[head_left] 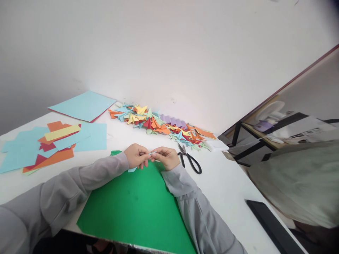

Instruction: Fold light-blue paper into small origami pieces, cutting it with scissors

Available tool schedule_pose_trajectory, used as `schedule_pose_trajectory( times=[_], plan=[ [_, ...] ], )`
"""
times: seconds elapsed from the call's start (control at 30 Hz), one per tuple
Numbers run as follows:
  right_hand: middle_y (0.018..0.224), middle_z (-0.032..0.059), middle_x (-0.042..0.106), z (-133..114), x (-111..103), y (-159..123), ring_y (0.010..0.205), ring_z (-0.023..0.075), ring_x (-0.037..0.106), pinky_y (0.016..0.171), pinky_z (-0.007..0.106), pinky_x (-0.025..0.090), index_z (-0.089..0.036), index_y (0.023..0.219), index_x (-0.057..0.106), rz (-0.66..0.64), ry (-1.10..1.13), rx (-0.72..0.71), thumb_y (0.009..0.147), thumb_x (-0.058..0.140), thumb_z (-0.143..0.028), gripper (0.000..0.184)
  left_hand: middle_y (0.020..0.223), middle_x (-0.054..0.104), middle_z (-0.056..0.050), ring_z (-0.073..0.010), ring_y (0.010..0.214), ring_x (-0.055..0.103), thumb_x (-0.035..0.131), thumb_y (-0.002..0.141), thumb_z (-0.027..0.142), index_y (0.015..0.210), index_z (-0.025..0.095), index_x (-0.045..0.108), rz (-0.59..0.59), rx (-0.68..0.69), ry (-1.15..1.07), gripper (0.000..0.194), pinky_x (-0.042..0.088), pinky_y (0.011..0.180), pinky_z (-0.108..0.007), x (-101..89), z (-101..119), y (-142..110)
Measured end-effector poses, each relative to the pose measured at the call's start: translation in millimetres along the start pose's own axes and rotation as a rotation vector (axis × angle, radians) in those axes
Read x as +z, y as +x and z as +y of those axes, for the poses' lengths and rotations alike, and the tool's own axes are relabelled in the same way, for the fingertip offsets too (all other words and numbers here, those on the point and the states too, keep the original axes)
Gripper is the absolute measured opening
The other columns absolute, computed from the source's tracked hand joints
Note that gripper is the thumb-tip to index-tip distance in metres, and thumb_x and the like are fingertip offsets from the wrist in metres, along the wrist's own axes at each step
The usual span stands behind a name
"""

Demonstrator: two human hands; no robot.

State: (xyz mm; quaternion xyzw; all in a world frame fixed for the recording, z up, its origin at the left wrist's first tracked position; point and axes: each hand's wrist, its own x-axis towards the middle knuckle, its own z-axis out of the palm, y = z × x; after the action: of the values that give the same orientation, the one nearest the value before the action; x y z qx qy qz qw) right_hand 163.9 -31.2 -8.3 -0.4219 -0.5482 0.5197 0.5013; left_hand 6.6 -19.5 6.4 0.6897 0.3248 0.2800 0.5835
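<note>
Both hands meet above the far end of a green sheet (135, 204) on the white table. Between their fingertips is a small piece of light blue paper (152, 153), mostly hidden by the fingers. My left hand (137, 155) pinches it from the left, my right hand (166, 157) from the right. Another bit of light blue paper (132, 169) shows below my left hand; I cannot tell whether it belongs to the same piece. Black-handled scissors (191, 160) lie just right of my right hand, blades pointing away.
Many small folded paper shapes (159, 123) are heaped along the wall. Loose coloured paper pieces (57, 141) lie at left, with large light blue sheets (84, 106) behind. A black flat object (272, 225) rests near the right edge. Beyond it stands a shelf (259, 135).
</note>
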Motion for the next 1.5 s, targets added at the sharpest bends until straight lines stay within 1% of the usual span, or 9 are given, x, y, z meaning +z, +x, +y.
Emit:
schedule_pose_trajectory(
  times=[0.3,0.57,0.7,0.83,0.97,1.1,1.2,1.33,1.5],
  plan=[
    [0.048,-0.0016,0.061,0.1,0.0,0.4,0.043,0.0106,0.056,0.046,0.023,0.046,-0.016,0.058,0.061,-0.035,0.031,0.009,0.050,0.071,-0.025,0.016,0.044,0.054,0.000,-0.0066,0.031,0.047,0.050,0.069,0.022,0.061,0.009,0.052,-0.034,-0.021,-0.055,0.015,0.036,0.030,-0.016,0.1,0.1,0.2],
    [0.049,-0.0009,0.062,-0.6,-1.1,-0.8,0.045,0.0111,0.057,0.047,0.023,0.047,-0.016,0.060,0.063,-0.027,0.044,0.004,0.051,0.071,-0.025,0.015,0.045,0.055,-0.001,-0.0085,0.032,0.049,0.053,0.067,0.028,0.061,0.009,0.052,-0.066,-0.029,-0.147,0.020,0.037,0.030,-0.018,-1.0,1.1,0.8],
    [0.052,0.0001,0.063,1.5,-2.9,-0.9,0.046,0.0116,0.057,0.047,0.024,0.047,-0.016,0.064,0.064,-0.060,0.083,0.012,0.055,0.069,-0.026,0.014,0.044,0.055,-0.001,-0.0088,0.032,0.049,0.054,0.067,0.029,0.061,0.009,0.052,-0.068,-0.037,-0.151,0.021,0.036,0.029,-0.018,-1.5,0.7,1.4],
    [0.053,0.0002,0.064,3.5,-3.7,-1.4,0.047,0.0113,0.058,0.048,0.023,0.047,-0.016,0.066,0.064,-0.087,0.103,-0.021,0.059,0.067,-0.024,0.012,0.044,0.055,-0.001,-0.0088,0.032,0.049,0.054,0.067,0.030,0.060,0.009,0.051,-0.080,-0.059,-0.160,0.022,0.036,0.029,-0.017,-1.6,0.6,2.1],
    [0.054,0.0007,0.064,5.8,-4.9,-1.1,0.045,0.0108,0.057,0.047,0.023,0.047,-0.015,0.065,0.063,-0.095,0.132,-0.016,0.061,0.066,-0.024,0.010,0.045,0.056,-0.002,-0.0091,0.032,0.049,0.056,0.066,0.030,0.061,0.009,0.052,-0.090,-0.058,-0.188,0.023,0.036,0.029,-0.018,-2.0,0.4,2.9],
    [0.057,0.0016,0.064,7.2,-7.1,0.0,0.046,0.0107,0.058,0.047,0.022,0.047,-0.016,0.070,0.064,-0.129,0.188,0.007,0.065,0.063,-0.028,0.014,0.044,0.055,-0.001,-0.0101,0.032,0.050,0.056,0.065,0.030,0.062,0.009,0.052,-0.073,-0.062,-0.196,0.022,0.037,0.029,-0.019,-2.6,0.4,2.8],
    [0.057,0.0011,0.065,7.6,-8.0,0.4,0.047,0.0109,0.059,0.049,0.023,0.048,-0.016,0.073,0.064,-0.091,0.189,0.012,0.063,0.064,-0.027,0.015,0.043,0.055,-0.001,-0.0103,0.032,0.050,0.056,0.064,0.030,0.061,0.009,0.052,-0.077,-0.070,-0.188,0.022,0.036,0.029,-0.019,-2.6,1.2,1.9],
    [0.054,0.0005,0.064,6.7,-6.2,-0.5,0.046,0.0105,0.058,0.048,0.022,0.048,-0.015,0.063,0.061,-0.031,0.126,-0.004,0.061,0.066,-0.025,0.011,0.044,0.055,-0.001,-0.0100,0.031,0.049,0.056,0.064,0.029,0.060,0.009,0.052,-0.074,-0.080,-0.173,0.021,0.036,0.029,-0.019,-1.5,2.2,1.0],
    [0.053,0.0001,0.063,5.1,-4.5,0.3,0.046,0.0107,0.058,0.050,0.024,0.048,-0.015,0.064,0.061,0.007,0.092,-0.026,0.061,0.066,-0.027,0.013,0.050,0.058,-0.003,-0.0110,0.037,0.053,0.055,0.065,0.029,0.062,0.008,0.054,-0.027,-0.074,-0.128,0.021,0.042,0.035,-0.022,-0.6,0.5,2.2]
  ],
)
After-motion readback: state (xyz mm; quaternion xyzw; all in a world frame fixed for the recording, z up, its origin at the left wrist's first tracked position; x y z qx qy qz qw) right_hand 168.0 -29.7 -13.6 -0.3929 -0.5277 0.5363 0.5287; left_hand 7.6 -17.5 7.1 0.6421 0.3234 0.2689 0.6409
